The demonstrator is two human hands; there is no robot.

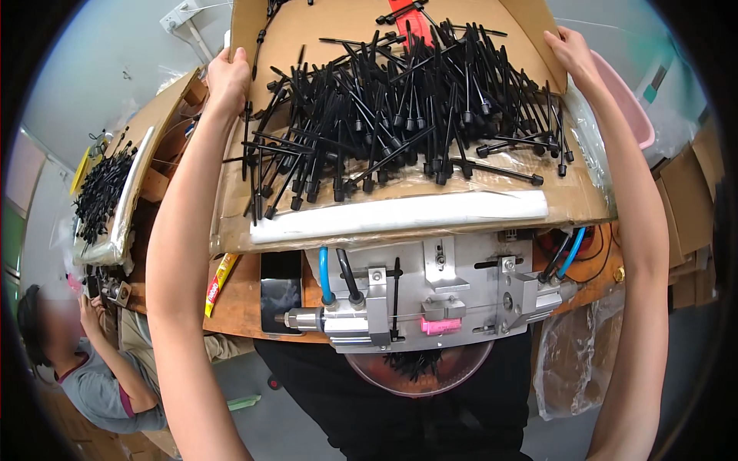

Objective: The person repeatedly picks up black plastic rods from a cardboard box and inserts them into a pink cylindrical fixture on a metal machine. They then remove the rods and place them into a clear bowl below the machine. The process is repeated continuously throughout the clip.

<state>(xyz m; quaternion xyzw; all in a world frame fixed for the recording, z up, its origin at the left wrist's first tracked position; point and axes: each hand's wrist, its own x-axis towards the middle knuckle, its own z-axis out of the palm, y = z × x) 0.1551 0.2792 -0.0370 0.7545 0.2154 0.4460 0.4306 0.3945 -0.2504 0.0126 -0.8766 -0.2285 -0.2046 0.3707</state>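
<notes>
My left hand is closed on the left side of a cardboard tray, and my right hand grips its right side. A large heap of thin black plastic rods with knobbed ends lies in the tray. Across the tray's near edge runs a white strip. Just below it sits a metal clamping fixture with air cylinders and blue and black hoses. One black rod rests upright on the fixture, left of a pink block.
A clear bowl with more black rods sits under the fixture's front edge. On the wooden table lie a dark phone and a yellow-red packet. At left, a person sits near another tray of black parts. A pink basin stands right.
</notes>
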